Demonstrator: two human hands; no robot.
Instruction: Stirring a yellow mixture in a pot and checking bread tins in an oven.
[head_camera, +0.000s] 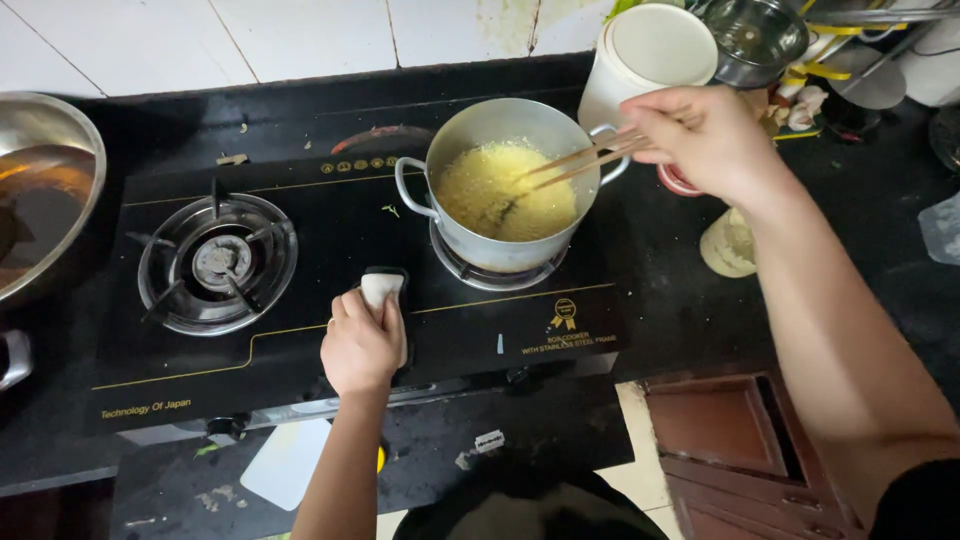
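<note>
Chopsticks (580, 160) were pinched in the right hand (700, 140), fingers closed around their upper ends above the pot's right rim, tips angled down and left into the yellow, grainy mixture (500, 190). That mixture filled the lower part of a steel pot (505, 120) seated on the right burner (490, 275) of a black glass-topped gas stove (320, 350). The left hand (362, 345) was curled over a small white object (381, 290) lying on the stove top between the two burners; what the object was could not be told. Whether a flame was lit under the pot could not be seen. In this inspector's judgement, good stirring here called for keeping the tips low against the pot floor, sweeping the edges where food catches, and keeping the wrist clear of the hot rim and of the near handle (410, 185). The pot was unbraced, so strokes should be light to avoid sliding it on its support. Left burner (217, 262) stood bare. A white lidded container (650, 55) sat behind the pot, and a large steel bowl (40, 190) lay at the far left.
</note>
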